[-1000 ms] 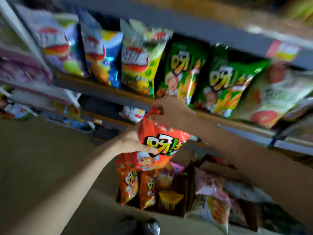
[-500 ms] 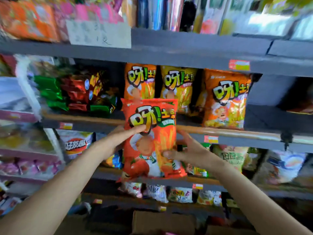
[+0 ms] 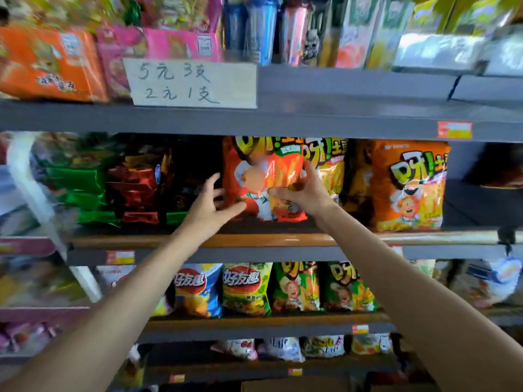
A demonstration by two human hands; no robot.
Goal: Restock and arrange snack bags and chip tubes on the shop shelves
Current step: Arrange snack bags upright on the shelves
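A red-orange snack bag [image 3: 254,168] stands upright on the middle shelf [image 3: 283,240], in front of similar orange bags. My right hand [image 3: 300,190] pinches its front, fingers and thumb curled on the foil. At the bag's lower left corner, my left hand [image 3: 210,206] lies open with its fingers spread, fingertips touching the bag. Another orange bag [image 3: 410,188] of the same brand stands to the right.
Green and red packs [image 3: 93,182] are stacked left of the bag. The shelf below holds blue and green chip bags [image 3: 246,290]. The upper shelf carries a handwritten price card [image 3: 192,84], boxes and tall tubes [image 3: 260,29]. A dark gap lies at the middle shelf's far right.
The bag has gone up from in front of the shelf edge onto the middle shelf. My left hand has let go of its side and now only touches it.
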